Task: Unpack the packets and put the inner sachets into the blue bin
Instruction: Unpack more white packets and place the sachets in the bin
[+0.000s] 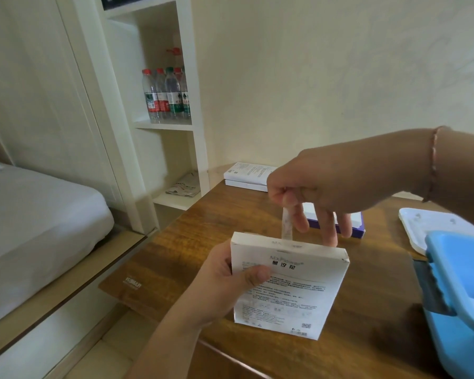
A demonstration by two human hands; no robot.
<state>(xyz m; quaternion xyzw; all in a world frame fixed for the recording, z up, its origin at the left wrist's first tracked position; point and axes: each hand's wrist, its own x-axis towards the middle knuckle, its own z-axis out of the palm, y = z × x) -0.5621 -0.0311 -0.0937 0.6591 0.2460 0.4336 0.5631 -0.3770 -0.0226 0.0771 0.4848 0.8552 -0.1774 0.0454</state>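
My left hand grips a flat white packet upright above the wooden table, thumb across its printed face. My right hand hovers above the packet's open top and pinches the upper end of a thin pale sachet that sticks up out of it; its other fingers hang straight down behind the packet. The blue bin stands at the right edge of the table, partly cut off by the frame.
Two white packets lie stacked at the table's far corner. A white and purple box sits behind my right hand. A white lid lies beside the bin. Left of the table are a shelf unit with water bottles and a bed.
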